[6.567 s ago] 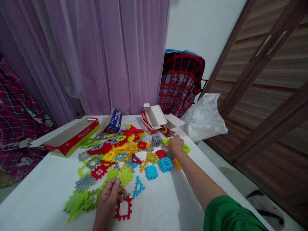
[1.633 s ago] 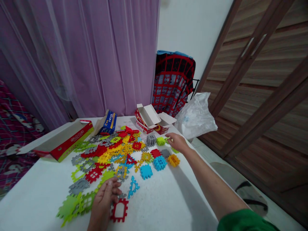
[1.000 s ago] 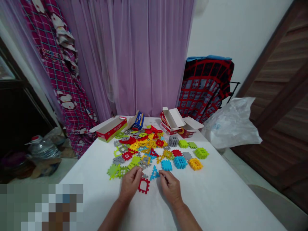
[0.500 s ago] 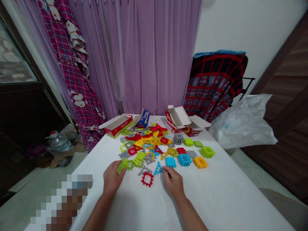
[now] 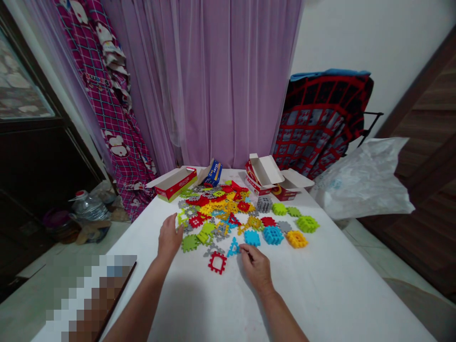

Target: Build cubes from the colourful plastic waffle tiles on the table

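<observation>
My left hand (image 5: pixel 170 237) is at the left edge of a pile of plastic building pieces (image 5: pixel 221 209), its fingers stretched out beside a lime-green frame piece (image 5: pixel 182 218). A solid green square piece (image 5: pixel 190 242) lies just right of its wrist side. My right hand (image 5: pixel 257 268) is closed, with thumb and fingertips at the corner of a blue triangular building piece (image 5: pixel 233 248) resting on the table. Left of that triangle are a red square frame (image 5: pixel 217 262) and a grey piece (image 5: pixel 213 250), both flat.
Assembled blocks stand on the white table (image 5: pixel 320 289) at the right: blue (image 5: pixel 273 235), yellow (image 5: pixel 297 239), green (image 5: pixel 307 223) and grey (image 5: pixel 264 204). Open cartons line the back, including a red-green box (image 5: pixel 176 184) and a blue box (image 5: pixel 213 173). A plastic bag (image 5: pixel 363 180) hangs at the right.
My left hand has left the green pieces at the pile's near left and moved farther forward along the pile's edge. The right hand stays at the blue triangle.
</observation>
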`<state>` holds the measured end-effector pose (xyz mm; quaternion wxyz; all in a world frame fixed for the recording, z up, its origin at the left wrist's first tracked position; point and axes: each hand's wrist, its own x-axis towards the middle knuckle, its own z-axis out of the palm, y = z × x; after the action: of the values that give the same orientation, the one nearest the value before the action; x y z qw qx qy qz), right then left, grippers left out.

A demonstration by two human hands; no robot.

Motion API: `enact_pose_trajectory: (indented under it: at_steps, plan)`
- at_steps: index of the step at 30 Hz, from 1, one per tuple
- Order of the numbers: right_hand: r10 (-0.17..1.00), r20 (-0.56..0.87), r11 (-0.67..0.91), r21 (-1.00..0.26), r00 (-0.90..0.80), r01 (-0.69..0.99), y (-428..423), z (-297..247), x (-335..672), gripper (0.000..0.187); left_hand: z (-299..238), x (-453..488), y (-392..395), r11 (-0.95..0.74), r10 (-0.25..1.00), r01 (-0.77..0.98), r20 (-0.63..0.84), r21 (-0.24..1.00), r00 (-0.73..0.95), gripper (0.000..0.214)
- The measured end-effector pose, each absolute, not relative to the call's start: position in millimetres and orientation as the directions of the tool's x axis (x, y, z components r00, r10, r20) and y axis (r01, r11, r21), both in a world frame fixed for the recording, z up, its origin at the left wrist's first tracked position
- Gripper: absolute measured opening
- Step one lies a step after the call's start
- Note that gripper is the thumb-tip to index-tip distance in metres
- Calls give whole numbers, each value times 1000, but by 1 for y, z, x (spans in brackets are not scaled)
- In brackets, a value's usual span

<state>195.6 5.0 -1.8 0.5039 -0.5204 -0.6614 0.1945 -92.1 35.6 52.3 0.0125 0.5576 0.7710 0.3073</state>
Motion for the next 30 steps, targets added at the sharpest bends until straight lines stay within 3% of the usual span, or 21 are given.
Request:
enact_pose_trajectory:
  at_steps: [3,6,8,15,21,24,30]
  plan:
    - [888,459,382,-787,46,485,5,0,196,25,56,-95,24,69,915,925,345,375,-208,37]
    - [887,461,386,-785,40,485,4,1,195,25,55,-91,6,-58,981,960,192,274,5,33]
    - [886,461,387,-786,42,482,4,1,195,24,53,-87,-1,-56,991,968,128,243,25,37]
    - [882,467,390,-796,58,463,5,-2,195,26,44,-85,6,43,993,900,79,433,-86,56]
    - [892,448,382,-814,54,438,4,1,193,24,41,-79,9,-43,975,838,205,545,-83,52]
    - [901,423,360,-850,91,384,3,4,191,24,44,-57,8,-151,957,807,288,572,-26,50]
    - [954,257,233,-959,153,161,8,4,195,30,53,4,7,-370,927,744,267,556,262,54]
